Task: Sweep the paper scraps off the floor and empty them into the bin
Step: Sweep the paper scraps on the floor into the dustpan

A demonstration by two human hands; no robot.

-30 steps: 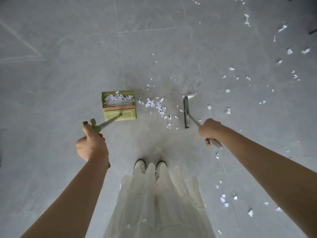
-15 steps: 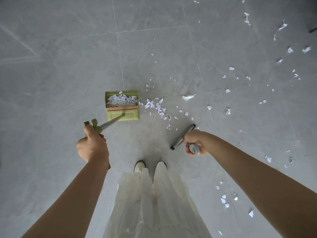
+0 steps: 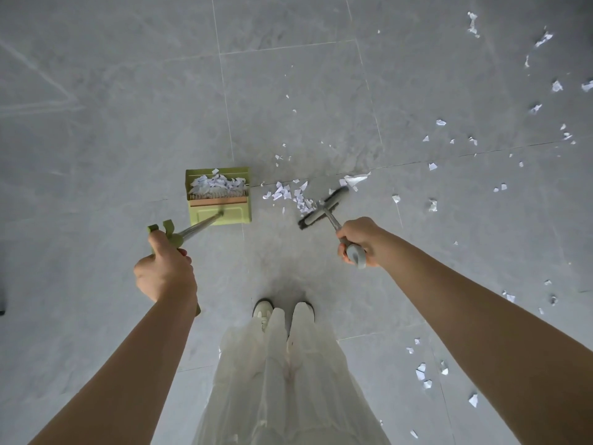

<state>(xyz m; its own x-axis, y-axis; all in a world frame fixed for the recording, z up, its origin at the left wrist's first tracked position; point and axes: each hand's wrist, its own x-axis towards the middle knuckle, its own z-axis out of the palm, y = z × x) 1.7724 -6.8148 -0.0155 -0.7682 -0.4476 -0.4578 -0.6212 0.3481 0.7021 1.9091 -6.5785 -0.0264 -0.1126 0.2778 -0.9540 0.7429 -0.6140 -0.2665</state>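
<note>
Closest to me are the pale pleated skirt (image 3: pixel 288 380) and light shoes (image 3: pixel 263 309), planted on the smooth grey tiled floor (image 3: pixel 112 155), with a few loose white paper scraps (image 3: pixel 421 371) lying off to the near right. My left hand (image 3: pixel 165 273) is wrapped tight around the long green-and-metal handle (image 3: pixel 192 231), thumb up along it, and I reckon that grip is just there to keep the boxy olive-green plastic dustpan (image 3: pixel 219 195) flat against the tile so nothing slides underneath. My right hand (image 3: pixel 357 240) is curled around the grey grip of the short-headed grey broom (image 3: pixel 324 207), angled so the bristle bar faces left toward the pan.

Between broom and pan sits a little crumpled pile of torn scraps (image 3: pixel 290 194), light, jagged stuff that'll probably flutter if I flick too hard. The pan's far compartment already holds a decent heap of paper (image 3: pixel 216 183) behind what looks like a comb-like ridge.

Further out on the right there's a lot still scattered, a wide spray of bits (image 3: pixel 475 139) well apart from each other. No bin in sight, so emptying comes way later.
</note>
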